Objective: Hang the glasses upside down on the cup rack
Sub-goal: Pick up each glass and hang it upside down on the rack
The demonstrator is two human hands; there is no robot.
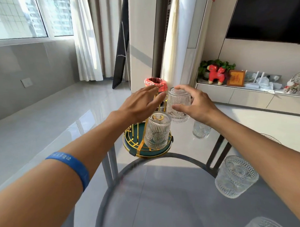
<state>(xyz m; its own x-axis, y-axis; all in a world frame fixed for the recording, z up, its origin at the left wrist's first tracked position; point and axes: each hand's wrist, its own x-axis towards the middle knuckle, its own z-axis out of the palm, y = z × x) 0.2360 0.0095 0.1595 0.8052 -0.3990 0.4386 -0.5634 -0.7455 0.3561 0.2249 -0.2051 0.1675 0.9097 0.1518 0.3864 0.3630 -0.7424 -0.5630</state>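
Observation:
A gold wire cup rack (137, 147) with a dark green round base stands on the glass table. One ribbed clear glass (157, 130) hangs upside down on a front prong. My right hand (196, 106) grips a second ribbed glass (178, 104), held upside down at the rack's right side, at about prong height. My left hand (142, 103) hovers over the rack's top, fingers spread, touching the gold handle. Three more glasses stand upright on the table: a far one (201, 130), a near one (236, 175) and one at the bottom edge (263, 224).
The round glass table (165, 189) has a dark rim and metal legs beneath. A red-lined bin (155, 83) stands on the floor behind the rack. A low cabinet with a red toy, a frame and clutter runs along the right wall.

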